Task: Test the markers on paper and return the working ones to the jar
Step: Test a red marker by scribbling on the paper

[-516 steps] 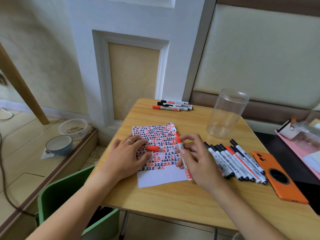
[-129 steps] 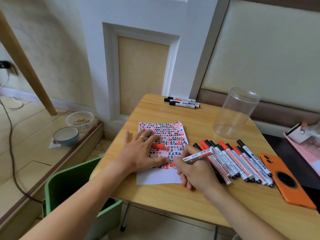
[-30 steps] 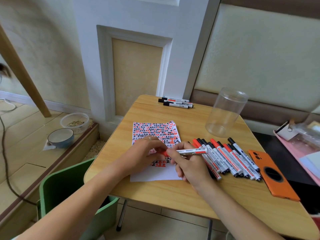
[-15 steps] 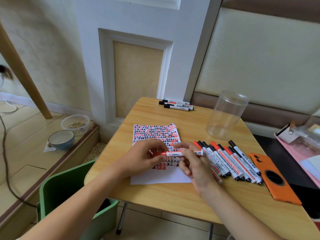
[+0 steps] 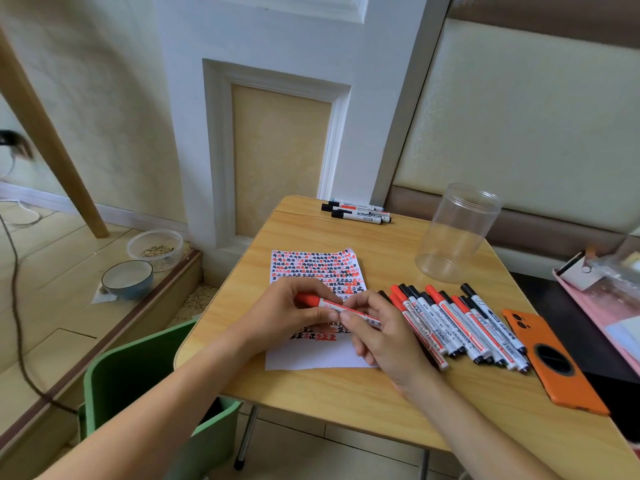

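Both hands hold one red marker (image 5: 332, 305) level above the paper (image 5: 317, 268). My left hand (image 5: 287, 315) grips its red cap end and my right hand (image 5: 381, 332) pinches the white barrel. The cap sits on the marker. The white sheet is covered with rows of red and black marks; its lower part is blank. A row of several red and black markers (image 5: 457, 322) lies just right of the paper. The clear plastic jar (image 5: 457, 233) stands upright with nothing in it at the back right.
Three markers (image 5: 358, 213) lie apart at the table's far edge. An orange phone (image 5: 550, 358) lies face down right of the marker row. A pink tray (image 5: 609, 296) sits beyond the right edge. A green chair (image 5: 138, 386) stands at front left; two bowls (image 5: 128, 278) rest on the floor.
The right hand stopped writing with the red marker and lifted it. The left hand brought the red cap from the paper and it now sits on the marker's tip.
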The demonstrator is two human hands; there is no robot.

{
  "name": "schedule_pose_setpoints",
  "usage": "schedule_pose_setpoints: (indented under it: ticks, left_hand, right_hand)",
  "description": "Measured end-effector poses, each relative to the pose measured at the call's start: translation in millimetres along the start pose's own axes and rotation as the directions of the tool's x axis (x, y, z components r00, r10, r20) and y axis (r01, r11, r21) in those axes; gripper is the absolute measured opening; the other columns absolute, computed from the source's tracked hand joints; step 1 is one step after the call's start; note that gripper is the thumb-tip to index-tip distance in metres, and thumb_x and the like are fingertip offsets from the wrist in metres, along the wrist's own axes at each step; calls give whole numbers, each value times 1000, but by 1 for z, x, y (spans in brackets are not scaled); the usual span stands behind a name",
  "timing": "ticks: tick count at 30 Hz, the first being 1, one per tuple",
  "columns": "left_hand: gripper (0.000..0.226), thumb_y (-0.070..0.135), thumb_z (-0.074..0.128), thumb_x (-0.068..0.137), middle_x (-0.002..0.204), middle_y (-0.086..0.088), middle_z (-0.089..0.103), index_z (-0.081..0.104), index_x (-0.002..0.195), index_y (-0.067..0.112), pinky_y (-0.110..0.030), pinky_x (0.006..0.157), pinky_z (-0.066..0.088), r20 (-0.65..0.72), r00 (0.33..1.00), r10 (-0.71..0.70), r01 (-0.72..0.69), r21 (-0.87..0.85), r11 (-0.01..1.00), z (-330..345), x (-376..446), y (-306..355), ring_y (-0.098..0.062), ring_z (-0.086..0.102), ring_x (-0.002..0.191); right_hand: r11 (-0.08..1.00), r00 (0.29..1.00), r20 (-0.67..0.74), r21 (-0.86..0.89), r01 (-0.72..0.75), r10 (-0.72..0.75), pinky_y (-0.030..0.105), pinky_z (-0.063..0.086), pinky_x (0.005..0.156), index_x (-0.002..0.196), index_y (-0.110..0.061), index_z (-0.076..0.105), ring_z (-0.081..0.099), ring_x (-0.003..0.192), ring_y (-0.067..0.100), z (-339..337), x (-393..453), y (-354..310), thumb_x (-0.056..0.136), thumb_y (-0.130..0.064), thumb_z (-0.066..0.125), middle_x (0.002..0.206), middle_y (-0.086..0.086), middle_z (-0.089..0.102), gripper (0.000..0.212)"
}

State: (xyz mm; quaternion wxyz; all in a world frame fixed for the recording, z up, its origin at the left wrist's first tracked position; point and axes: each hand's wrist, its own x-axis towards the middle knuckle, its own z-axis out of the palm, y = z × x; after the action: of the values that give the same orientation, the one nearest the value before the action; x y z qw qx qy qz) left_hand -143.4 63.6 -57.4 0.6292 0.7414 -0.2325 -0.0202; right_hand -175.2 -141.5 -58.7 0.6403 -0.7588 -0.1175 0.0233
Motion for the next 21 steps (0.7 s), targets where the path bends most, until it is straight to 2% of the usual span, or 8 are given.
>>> schedule_pose_setpoints:
  ticks: [4,8,10,13,16,18,19,21]
  left_hand:
    - [11,16,81,85,89,-21,72,75,95,14,-45,81,62,4,1000,8,-8,-27,1000,-1,0,-3,-28,73,82]
    - [9,18,79,89,89,-22,72,74,95,15,-50,80,60,-12,1000,21,-21,6,1000,1,-1,-5,-41,71,84]
    - [9,19,78,89,88,-21,71,72,95,14,-48,76,60,-9,999,35,-35,21,999,1,-1,-5,-37,70,81]
    - [9,15,76,91,86,-20,71,71,96,9,-39,71,58,-2,999,34,-34,24,999,2,-1,-5,-23,69,76]
    - [11,16,76,91,84,-14,71,71,97,9,-41,70,59,18,1000,25,-26,41,999,1,0,-2,-19,68,74]
    - [10,20,75,92,78,-1,69,71,98,13,-29,62,52,24,999,41,-44,117,992,0,-1,0,-10,63,69]
    - [9,22,74,94,79,1,68,70,100,17,-27,61,50,20,998,52,-54,153,987,0,-1,1,-9,61,68]
    - [16,31,69,97,91,0,68,65,108,21,-32,67,56,3,998,69,-68,211,975,-2,-1,0,-12,66,76]
  right_hand:
    - [1000,1000,6,-8,21,-21,20,33,43,98,-19,62,43,52,14,1,1,0,98,-15,68,68,-5,57,7]
    - [1000,1000,15,-18,21,-20,18,34,44,101,-12,59,43,53,15,2,0,-1,99,-16,67,65,-11,60,9]
    - [1000,1000,15,-16,21,-21,18,34,45,101,-11,59,43,53,15,1,0,-1,99,-16,67,64,-12,60,10]
    - [1000,1000,12,-9,20,-20,19,35,45,101,-11,59,44,54,14,1,-1,-1,98,-17,67,64,-13,60,10]
    - [1000,1000,0,-11,24,-24,22,37,47,97,-18,61,49,56,13,1,-1,0,98,-19,69,67,-11,62,8]
    - [997,997,-18,-48,68,-69,28,45,56,93,-24,64,59,64,11,2,-1,0,97,-19,70,76,-9,66,9]
    - [990,994,-33,-95,105,-108,31,50,66,93,-25,66,64,75,12,1,0,1,97,-18,71,84,-7,69,9]
    - [975,984,-59,-157,157,-168,35,54,82,95,-23,70,68,92,15,0,2,3,94,-17,73,94,-4,71,7]
